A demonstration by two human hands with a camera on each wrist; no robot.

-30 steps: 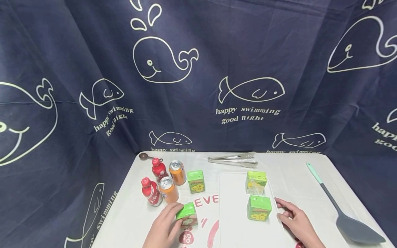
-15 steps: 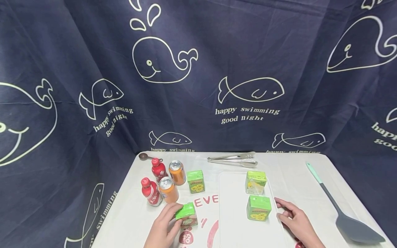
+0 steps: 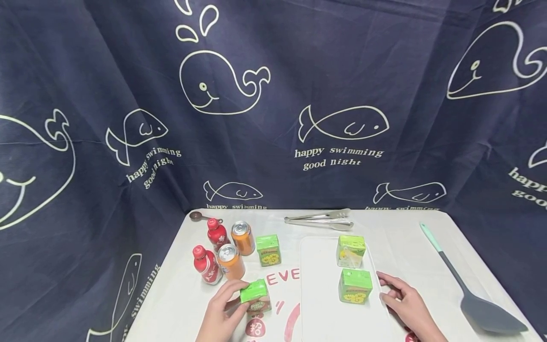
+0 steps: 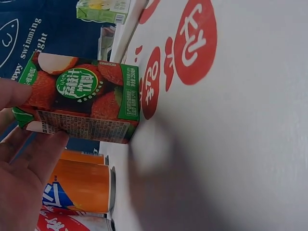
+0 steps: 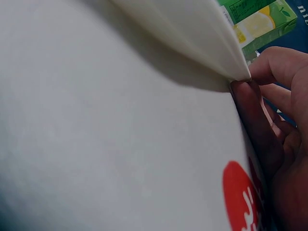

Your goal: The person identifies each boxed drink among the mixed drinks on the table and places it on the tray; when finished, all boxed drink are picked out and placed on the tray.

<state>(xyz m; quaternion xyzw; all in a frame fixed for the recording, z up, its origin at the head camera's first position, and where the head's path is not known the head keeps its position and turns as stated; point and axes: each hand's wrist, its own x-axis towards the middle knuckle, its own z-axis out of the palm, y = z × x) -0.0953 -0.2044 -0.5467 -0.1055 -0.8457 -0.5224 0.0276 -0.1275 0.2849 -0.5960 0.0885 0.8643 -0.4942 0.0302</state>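
Observation:
My left hand [image 3: 222,311] grips a green litchi juice carton [image 4: 79,89], thumb on one side and fingers on the other. The carton stands upright at the table's front, left of the white tray [image 3: 325,318]. In the right wrist view, my right hand [image 5: 284,106] pinches the tray's right rim between thumb and finger, with the other fingers curled below. On the tray, a lemon juice carton [image 3: 351,251] stands behind another green carton [image 3: 355,286] with yellow pictures. A similar green carton [image 3: 268,250] stands on the table behind the one in my left hand.
Two orange cans [image 3: 231,262] and two red bottles [image 3: 207,265] cluster behind my left hand. At the back lie a brown measuring spoon [image 3: 196,216] and metal tongs [image 3: 318,220]. A grey spatula [image 3: 487,313] lies right of my right hand. A dark whale-print curtain [image 3: 273,104] encloses the table.

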